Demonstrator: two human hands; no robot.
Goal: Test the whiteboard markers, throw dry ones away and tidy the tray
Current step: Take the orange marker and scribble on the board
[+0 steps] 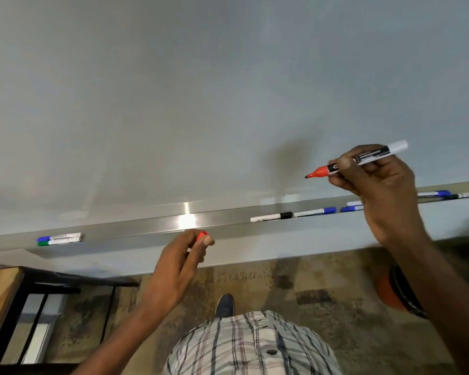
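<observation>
The left hand (173, 266) pinches a red cap (202, 235) between thumb and fingertips, at the tray (146, 228). The right hand (377, 185), fingers curled, grips the uncapped red marker (360, 161), its tip near the unmarked whiteboard (201, 90). Capped markers (271, 216) lie scattered in the tray, so testing looks early. The label reads "WHITEBOARD MARKER"; the brand is illegible.

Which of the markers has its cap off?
The red marker gripped by the right hand: its tip is bare. The markers lying on the tray show caps.
</observation>
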